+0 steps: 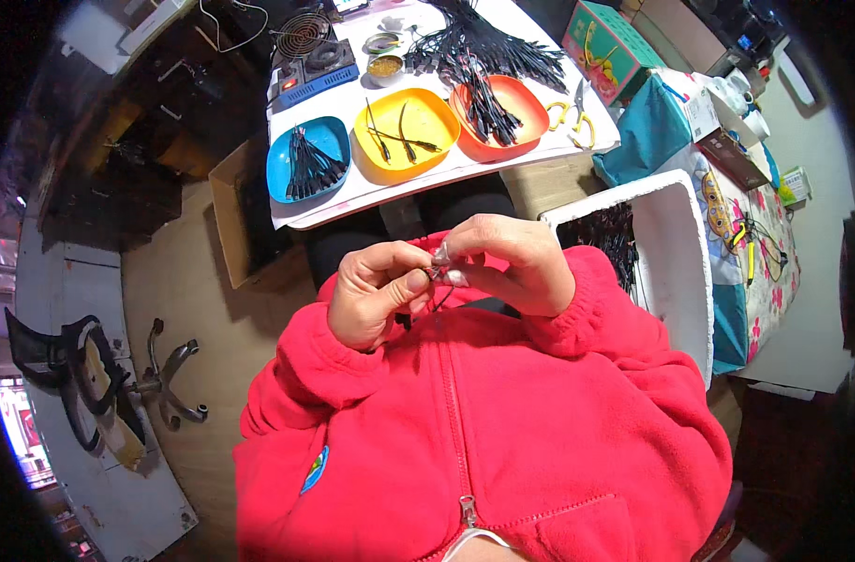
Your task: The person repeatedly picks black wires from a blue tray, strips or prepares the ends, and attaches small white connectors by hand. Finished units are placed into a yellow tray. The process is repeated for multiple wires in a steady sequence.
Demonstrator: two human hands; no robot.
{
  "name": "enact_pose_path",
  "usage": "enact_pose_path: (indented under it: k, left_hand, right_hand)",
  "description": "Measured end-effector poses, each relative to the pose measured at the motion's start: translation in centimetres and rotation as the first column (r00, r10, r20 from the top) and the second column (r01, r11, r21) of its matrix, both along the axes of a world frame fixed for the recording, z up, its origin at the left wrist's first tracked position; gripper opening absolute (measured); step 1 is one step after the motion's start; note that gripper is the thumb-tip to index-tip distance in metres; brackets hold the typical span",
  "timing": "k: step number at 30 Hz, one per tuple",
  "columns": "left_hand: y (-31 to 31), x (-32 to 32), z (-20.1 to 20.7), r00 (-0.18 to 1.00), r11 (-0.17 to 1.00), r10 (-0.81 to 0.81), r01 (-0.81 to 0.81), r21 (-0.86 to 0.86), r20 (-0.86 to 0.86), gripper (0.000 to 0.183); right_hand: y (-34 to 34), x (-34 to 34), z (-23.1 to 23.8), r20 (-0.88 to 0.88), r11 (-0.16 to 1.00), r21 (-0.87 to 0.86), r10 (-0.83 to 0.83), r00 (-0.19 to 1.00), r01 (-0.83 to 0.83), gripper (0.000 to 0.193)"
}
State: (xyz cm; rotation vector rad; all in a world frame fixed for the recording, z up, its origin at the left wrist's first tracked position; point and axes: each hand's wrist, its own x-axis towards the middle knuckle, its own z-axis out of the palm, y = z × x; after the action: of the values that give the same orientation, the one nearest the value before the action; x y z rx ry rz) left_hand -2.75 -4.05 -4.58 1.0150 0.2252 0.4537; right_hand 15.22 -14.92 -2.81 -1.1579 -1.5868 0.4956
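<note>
My left hand [376, 292] and my right hand [516, 262] meet in front of my chest, fingertips close together. Both are closed in a pinch on a thin black cable [443, 300], whose tail hangs below the fingers. White tape [453, 277] wraps fingertips of my right hand. The cable's end between the fingers is mostly hidden. On the table beyond, a blue tray [279, 178] holds a fan of short black cables [313, 169]. A yellow tray [427, 108] carries a few loose ones, and an orange-red tray [530, 98] a thicker bundle [488, 110].
A large pile of black cables [483, 42] covers the table's far side. Scissors with yellow handles [582, 122] lie at its right edge. A blue device [319, 82] and a small metal bowl [386, 70] stand far left. At my right is a white foam box [680, 272] with cables.
</note>
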Motion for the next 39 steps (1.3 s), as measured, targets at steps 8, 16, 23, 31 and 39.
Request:
enact_pose_path:
  k: [8, 16, 23, 31, 39]
  left_hand:
    - [0.1, 0.5, -1.1, 0.999, 0.998, -0.037, 0.035, -0.052, -0.030, 0.012]
    - [-0.1, 0.1, -1.2, 0.987, 0.950, -0.127, 0.149, -0.275, 0.095, 0.013]
    - [-0.2, 0.0, -1.8, 0.969, 0.834, -0.214, 0.248, -0.494, 0.125, 0.013]
    - [-0.5, 0.3, -1.6, 0.958, 0.799, -0.276, 0.277, -0.535, 0.083, 0.013]
    - [0.5, 0.3, 0.1, 0.988, 0.665, 0.139, -0.042, 0.745, -0.069, 0.011]
  right_hand:
    - [0.4, 0.5, -1.6, 0.153, 0.992, 0.122, -0.042, 0.987, 0.024, 0.022]
    - [0.1, 2.4, -1.5, 0.375, 0.948, 0.259, -0.277, 0.885, 0.186, 0.032]
    - [0.4, 0.9, -0.6, 0.345, 0.898, 0.440, -0.147, 0.927, -0.021, 0.033]
    - [0.3, 0.6, -0.6, 0.308, 0.930, 0.364, -0.068, 0.949, -0.051, 0.023]
    - [-0.5, -0.4, -2.0, -0.726, 0.857, -0.365, -0.017, 0.688, -0.364, 0.016]
